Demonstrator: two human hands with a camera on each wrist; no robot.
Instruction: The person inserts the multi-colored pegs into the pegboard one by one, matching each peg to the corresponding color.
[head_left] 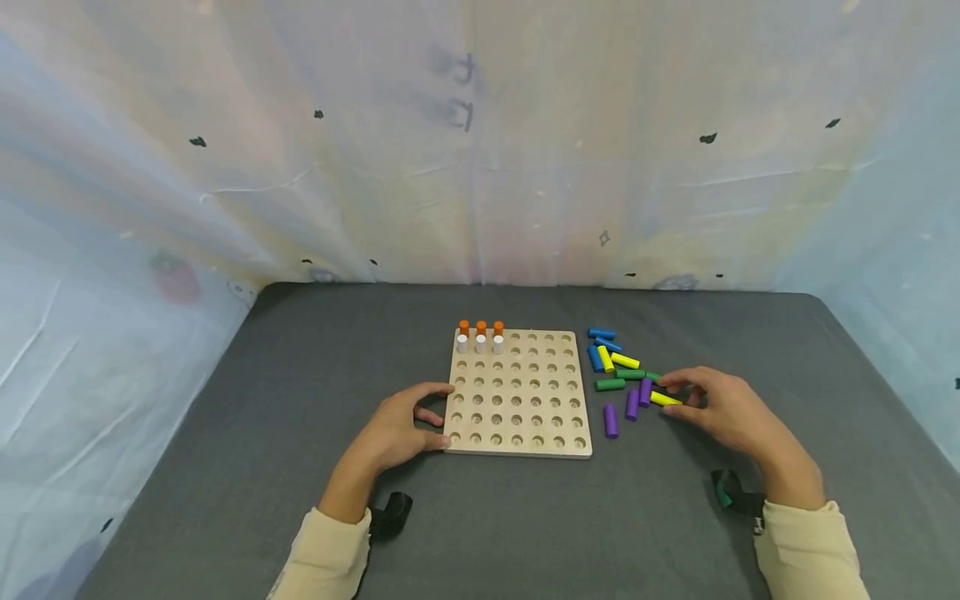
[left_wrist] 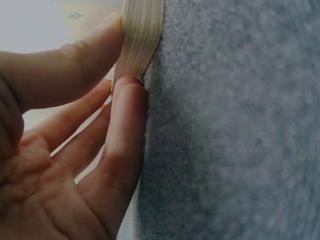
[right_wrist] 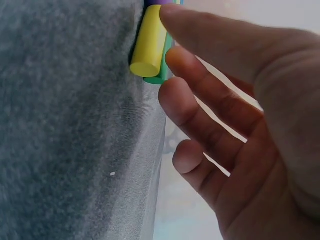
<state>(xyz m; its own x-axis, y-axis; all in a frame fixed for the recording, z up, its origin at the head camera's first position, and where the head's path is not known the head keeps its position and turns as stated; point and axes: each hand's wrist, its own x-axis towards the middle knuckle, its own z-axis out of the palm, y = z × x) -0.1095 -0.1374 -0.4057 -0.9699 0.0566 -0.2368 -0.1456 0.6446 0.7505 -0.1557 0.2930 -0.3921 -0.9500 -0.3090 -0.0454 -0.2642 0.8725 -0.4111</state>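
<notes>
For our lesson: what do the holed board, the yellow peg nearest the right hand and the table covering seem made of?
Holed board: wood, probably plywood, with a pale, smooth-looking finish; its edge shows thin layered stripes.
Yellow peg: painted wood or plastic, can't tell which; smooth, evenly coloured.
Table covering: apparently matte grey fabric, judging by its fine, fuzzy-looking texture.

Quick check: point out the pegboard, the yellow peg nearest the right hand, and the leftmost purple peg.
Pegboard [head_left: 506, 410]: head view, bare part of its top.
Yellow peg [right_wrist: 149, 42]: right wrist view, middle of its side.
Leftmost purple peg [head_left: 611, 421]: head view, middle of its side.
</notes>
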